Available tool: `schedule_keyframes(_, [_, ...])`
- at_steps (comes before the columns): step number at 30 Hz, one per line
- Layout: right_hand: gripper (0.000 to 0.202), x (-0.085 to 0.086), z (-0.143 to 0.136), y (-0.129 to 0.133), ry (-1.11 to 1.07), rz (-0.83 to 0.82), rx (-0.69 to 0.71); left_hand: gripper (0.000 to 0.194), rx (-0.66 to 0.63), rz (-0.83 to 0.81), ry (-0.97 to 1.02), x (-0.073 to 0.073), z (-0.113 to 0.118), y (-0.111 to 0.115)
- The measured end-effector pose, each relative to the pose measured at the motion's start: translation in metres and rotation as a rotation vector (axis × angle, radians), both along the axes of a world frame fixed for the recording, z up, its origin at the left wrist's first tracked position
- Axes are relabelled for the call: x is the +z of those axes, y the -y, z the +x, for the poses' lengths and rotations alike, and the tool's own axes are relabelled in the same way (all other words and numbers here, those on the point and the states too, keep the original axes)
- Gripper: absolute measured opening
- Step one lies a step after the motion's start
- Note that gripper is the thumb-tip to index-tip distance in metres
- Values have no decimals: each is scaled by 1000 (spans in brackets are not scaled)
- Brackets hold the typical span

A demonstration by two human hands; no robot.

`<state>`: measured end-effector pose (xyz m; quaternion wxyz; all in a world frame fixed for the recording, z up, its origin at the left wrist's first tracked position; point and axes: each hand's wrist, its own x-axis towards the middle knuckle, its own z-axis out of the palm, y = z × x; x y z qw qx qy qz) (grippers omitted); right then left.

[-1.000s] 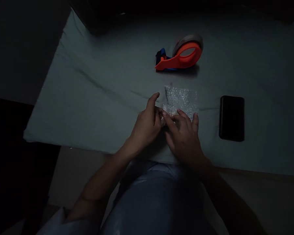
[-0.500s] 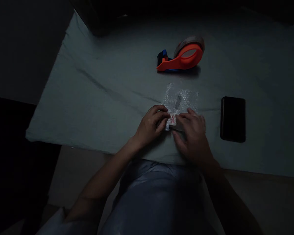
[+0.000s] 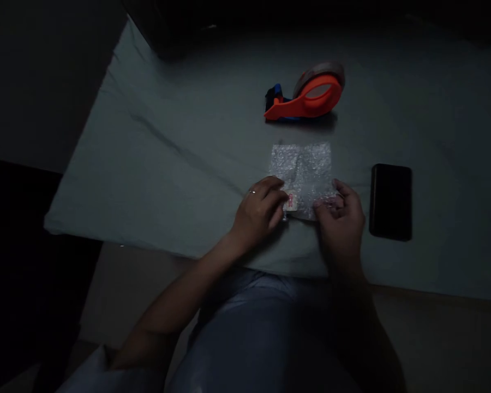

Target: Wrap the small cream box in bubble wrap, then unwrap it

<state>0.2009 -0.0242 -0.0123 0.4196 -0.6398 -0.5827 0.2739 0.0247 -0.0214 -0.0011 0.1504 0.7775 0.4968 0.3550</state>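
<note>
A sheet of clear bubble wrap (image 3: 300, 161) lies on the cloth-covered table in front of me. On its near left part rests a small pale item (image 3: 293, 201) with red marking; its kind is hard to make out in the dim light. My left hand (image 3: 259, 210), with a ring on one finger, has its curled fingertips on this item and the wrap's left edge. My right hand (image 3: 341, 218) pinches the wrap's near right corner between thumb and fingers.
Beyond the wrap stands an orange and blue tape dispenser (image 3: 306, 101) with a roll of tape. To the right lies a black rectangular object (image 3: 390, 202), like a phone or small case. A green cloth (image 3: 167, 180) covers the table, whose near edge is just before my body.
My right hand has moved right, away from the small item, and now grips the wrap's right corner. The wrap lies more spread out. My left hand has barely moved.
</note>
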Motion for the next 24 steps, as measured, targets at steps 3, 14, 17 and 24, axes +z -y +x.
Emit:
schedule_keyframes(3, [43,10,-16,2,-6,27,13,15,32,17,1,-2,5,1])
schedule_keyframes(14, [40,37,-46,18,322,178,214,19,120,-18,61,-3,5,4])
schedule_keyframes(17, [46,42,-44,24,367,190,328,22,96,-109,184,5,-2,1])
schedule_keyframes(24, [47,39,-36,24,257,215,393,10,70,9,69,5,-5,-12])
